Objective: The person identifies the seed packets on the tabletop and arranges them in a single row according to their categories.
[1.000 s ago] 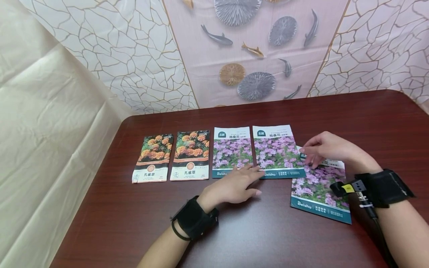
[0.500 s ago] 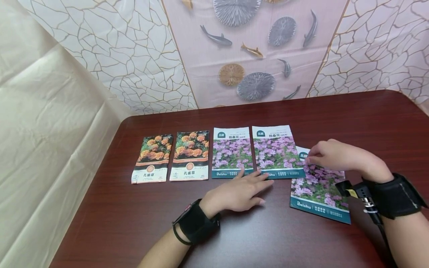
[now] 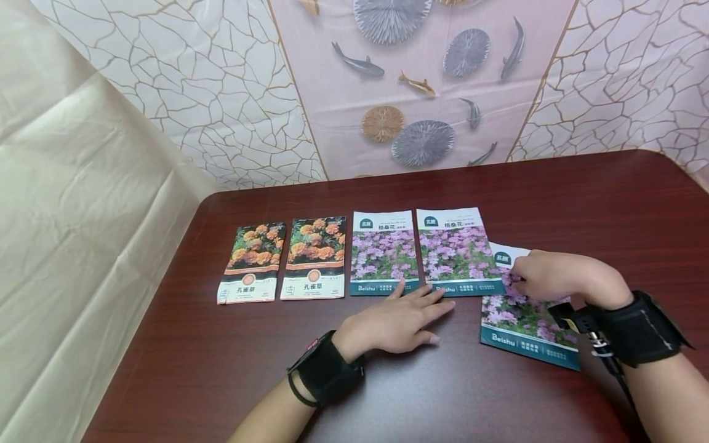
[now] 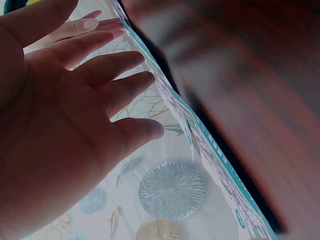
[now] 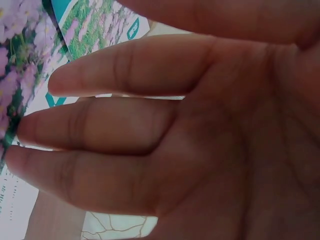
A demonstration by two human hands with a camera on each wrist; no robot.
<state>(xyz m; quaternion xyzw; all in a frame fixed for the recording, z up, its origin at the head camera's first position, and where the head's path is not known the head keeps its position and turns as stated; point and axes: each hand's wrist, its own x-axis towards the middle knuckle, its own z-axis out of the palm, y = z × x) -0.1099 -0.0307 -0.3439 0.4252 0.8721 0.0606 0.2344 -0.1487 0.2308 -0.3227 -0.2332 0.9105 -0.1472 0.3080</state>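
Observation:
Two seed packets with purple flowers, a left one and a middle one, lie side by side on the table. A third purple-flower seed packet lies tilted to their right, its upper left edge under the middle one's lower corner. My left hand is spread flat with its fingertips at the lower edges of the first two. Over the third packet's upper part is my right hand. In the right wrist view its fingers extend, fingertips at the packet's face; the thumb's tip is hidden.
Two smaller seed packets with orange marigolds, the outer one and the inner one, lie in line at the left. The dark red wooden table reaches back to a patterned cloth. A pale cloth hangs at the left.
My left hand has slid slightly right and toward me along the packets' lower edges. The right hand has moved from the third packet's upper left corner slightly right and toward me. The packets have not visibly moved.

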